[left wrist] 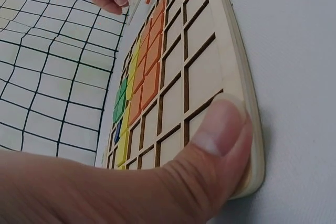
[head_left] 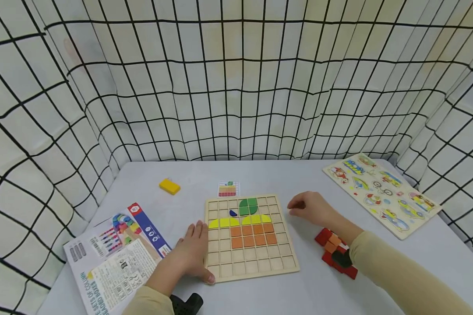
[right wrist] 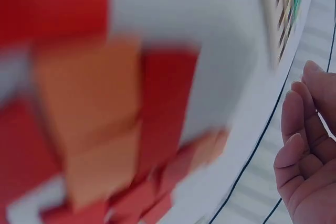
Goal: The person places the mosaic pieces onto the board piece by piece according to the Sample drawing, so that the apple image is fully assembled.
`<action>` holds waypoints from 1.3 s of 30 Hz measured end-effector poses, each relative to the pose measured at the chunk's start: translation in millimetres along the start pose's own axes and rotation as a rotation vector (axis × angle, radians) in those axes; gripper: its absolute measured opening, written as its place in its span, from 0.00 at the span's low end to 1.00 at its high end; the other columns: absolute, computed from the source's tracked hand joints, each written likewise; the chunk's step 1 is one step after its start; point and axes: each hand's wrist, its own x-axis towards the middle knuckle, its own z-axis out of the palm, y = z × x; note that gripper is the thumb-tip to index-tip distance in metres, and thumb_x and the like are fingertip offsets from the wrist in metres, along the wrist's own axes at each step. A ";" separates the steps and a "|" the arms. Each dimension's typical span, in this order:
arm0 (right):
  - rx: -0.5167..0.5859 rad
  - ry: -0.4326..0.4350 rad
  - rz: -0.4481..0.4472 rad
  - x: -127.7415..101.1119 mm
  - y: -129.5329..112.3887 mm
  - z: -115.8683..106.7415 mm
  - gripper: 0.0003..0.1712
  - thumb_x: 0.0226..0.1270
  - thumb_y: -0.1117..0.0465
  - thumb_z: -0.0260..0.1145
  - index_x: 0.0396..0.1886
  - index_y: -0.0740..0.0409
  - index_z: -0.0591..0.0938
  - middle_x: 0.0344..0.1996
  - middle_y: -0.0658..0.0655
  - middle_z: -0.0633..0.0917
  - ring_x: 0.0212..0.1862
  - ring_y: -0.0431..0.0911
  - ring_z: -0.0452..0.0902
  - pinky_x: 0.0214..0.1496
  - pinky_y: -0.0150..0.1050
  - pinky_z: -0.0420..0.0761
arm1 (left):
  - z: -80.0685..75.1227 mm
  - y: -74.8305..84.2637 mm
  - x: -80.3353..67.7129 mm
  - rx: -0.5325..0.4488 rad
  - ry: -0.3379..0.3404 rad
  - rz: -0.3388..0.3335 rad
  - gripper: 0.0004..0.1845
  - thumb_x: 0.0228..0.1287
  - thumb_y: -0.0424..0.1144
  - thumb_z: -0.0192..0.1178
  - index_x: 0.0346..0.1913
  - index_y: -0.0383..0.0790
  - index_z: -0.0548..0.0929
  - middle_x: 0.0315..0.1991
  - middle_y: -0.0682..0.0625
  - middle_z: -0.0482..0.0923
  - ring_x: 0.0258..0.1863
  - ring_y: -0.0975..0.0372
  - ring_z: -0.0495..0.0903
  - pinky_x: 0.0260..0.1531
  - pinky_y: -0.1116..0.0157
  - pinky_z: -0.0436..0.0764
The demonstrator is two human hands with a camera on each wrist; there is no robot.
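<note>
A wooden grid board point(head_left: 252, 262) lies in the middle of the grey table. It holds green, yellow and orange tiles and one small blue piece. My left hand point(head_left: 197, 251) lies flat along the board's left edge, with its thumb point(left wrist: 215, 140) pressing on the near left corner. My right hand point(head_left: 301, 209) hovers just right of the board with loosely bent fingers point(right wrist: 302, 140) and holds nothing. A pile of red and orange tiles point(head_left: 333, 251) lies under my right forearm, blurred and close in the right wrist view point(right wrist: 94, 129).
A small pattern card point(head_left: 228, 189) lies behind the board and a yellow block point(head_left: 169, 186) sits at the back left. A printed booklet point(head_left: 118, 253) lies at the front left. A vehicle puzzle board point(head_left: 382, 194) lies at the right. Grid-patterned cloth walls surround the table.
</note>
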 end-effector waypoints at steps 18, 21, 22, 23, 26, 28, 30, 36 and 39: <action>-0.139 -0.045 0.251 -1.3 59.5 -19.8 0.18 0.67 0.55 0.72 0.45 0.65 0.83 0.38 0.59 0.84 0.38 0.49 0.75 0.40 0.40 0.80 | 2.3 -3.7 -0.9 -0.019 0.008 0.003 0.72 0.35 0.51 0.86 0.77 0.22 0.52 0.80 0.26 0.46 0.79 0.31 0.45 0.70 0.30 0.59; -0.121 -0.033 0.240 0.6 57.2 -17.0 0.15 0.66 0.58 0.73 0.44 0.64 0.82 0.38 0.59 0.83 0.39 0.49 0.74 0.42 0.40 0.80 | 1.5 -2.7 -1.1 -0.021 0.008 0.002 0.72 0.35 0.51 0.86 0.77 0.22 0.52 0.80 0.26 0.46 0.79 0.31 0.45 0.70 0.30 0.59; -0.115 -0.026 0.235 1.2 57.1 -16.0 0.14 0.65 0.59 0.73 0.44 0.64 0.82 0.37 0.58 0.82 0.39 0.49 0.74 0.42 0.40 0.80 | 1.4 -2.4 -0.9 -0.022 0.008 0.001 0.72 0.35 0.51 0.86 0.78 0.22 0.52 0.80 0.26 0.46 0.79 0.31 0.45 0.70 0.30 0.59; -0.108 -0.017 0.228 1.5 56.8 -15.1 0.14 0.65 0.60 0.73 0.43 0.64 0.82 0.37 0.58 0.82 0.40 0.49 0.74 0.42 0.40 0.80 | 1.6 -2.4 -0.6 -0.022 0.009 -0.001 0.72 0.35 0.51 0.86 0.78 0.22 0.52 0.80 0.26 0.46 0.79 0.31 0.45 0.70 0.30 0.59; -0.073 0.013 0.218 1.2 54.3 -11.9 0.11 0.65 0.62 0.74 0.42 0.61 0.82 0.37 0.57 0.82 0.41 0.49 0.74 0.43 0.39 0.79 | 2.2 -2.3 -0.1 -0.019 0.012 -0.004 0.72 0.35 0.51 0.87 0.78 0.22 0.52 0.80 0.26 0.46 0.79 0.31 0.45 0.71 0.30 0.59; -0.044 0.037 0.205 1.5 50.7 -9.9 0.08 0.65 0.64 0.73 0.41 0.60 0.82 0.37 0.56 0.83 0.41 0.49 0.74 0.43 0.38 0.79 | 2.4 -2.2 -0.2 -0.012 0.017 -0.005 0.72 0.35 0.51 0.87 0.77 0.22 0.52 0.80 0.26 0.46 0.79 0.31 0.45 0.70 0.30 0.59; -0.007 0.056 0.183 2.2 42.9 -8.4 0.06 0.66 0.65 0.72 0.40 0.59 0.83 0.37 0.56 0.84 0.41 0.49 0.75 0.42 0.38 0.79 | 2.0 -1.7 -0.7 -0.007 0.021 -0.005 0.72 0.34 0.51 0.87 0.77 0.21 0.53 0.80 0.25 0.46 0.79 0.31 0.46 0.70 0.30 0.60; 0.075 0.074 0.103 12.7 1.8 5.4 0.04 0.64 0.66 0.73 0.36 0.59 0.85 0.34 0.54 0.86 0.38 0.45 0.78 0.40 0.36 0.79 | 2.0 -1.6 -0.8 -0.012 0.022 -0.010 0.72 0.34 0.50 0.87 0.77 0.22 0.53 0.80 0.26 0.46 0.80 0.32 0.45 0.71 0.31 0.59; 0.093 0.042 0.059 18.8 -22.2 17.5 0.04 0.64 0.66 0.74 0.35 0.58 0.86 0.33 0.52 0.86 0.37 0.43 0.78 0.41 0.35 0.79 | 2.5 -1.1 -0.4 -0.012 0.025 -0.009 0.72 0.34 0.50 0.87 0.77 0.22 0.53 0.80 0.26 0.46 0.80 0.32 0.45 0.71 0.30 0.59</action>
